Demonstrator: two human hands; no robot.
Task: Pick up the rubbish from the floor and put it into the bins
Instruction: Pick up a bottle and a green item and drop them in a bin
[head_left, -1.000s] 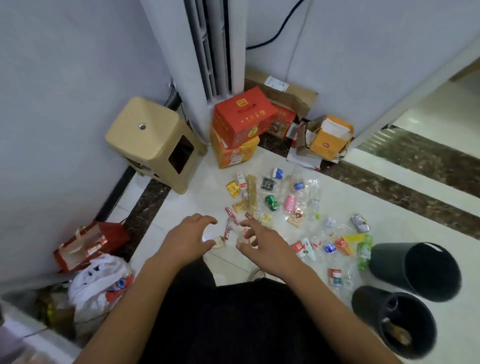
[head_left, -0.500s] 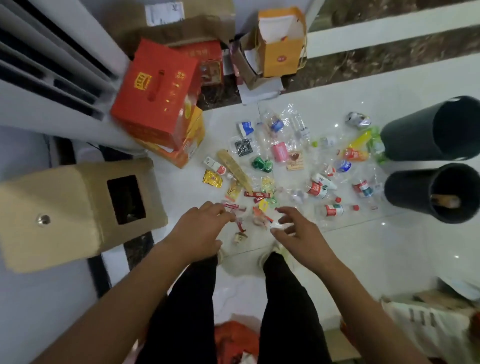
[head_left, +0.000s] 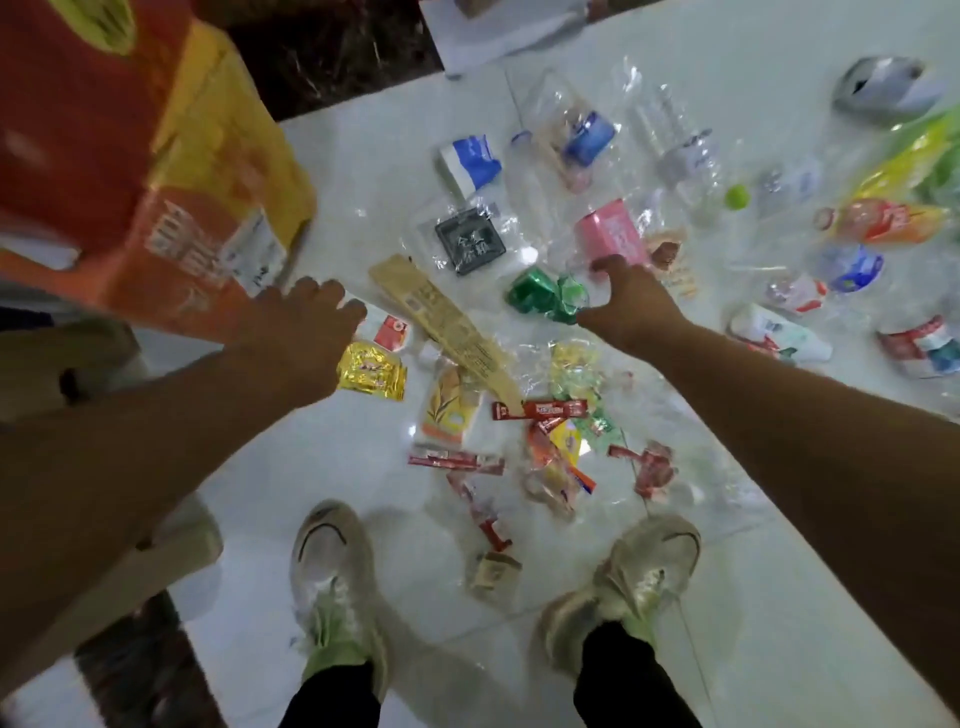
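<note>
green wrapper (head_left: 545, 297) | pink carton (head_left: 613, 235) | gold sachet (head_left: 371, 372) | red-orange box (head_left: 130, 156)

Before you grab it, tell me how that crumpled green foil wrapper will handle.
The green foil wrapper looks thin and crumpled, so probably light and floppy. Its shiny surface may be slippery. Creased, it likely won't roll.

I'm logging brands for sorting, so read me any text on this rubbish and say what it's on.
Black packet: white Chinese characters, too blurred to read.
Orange box: white lettering, blurred.
Tan paper sleeve, red sachet: print too small.
Nothing can be quoted.
</note>
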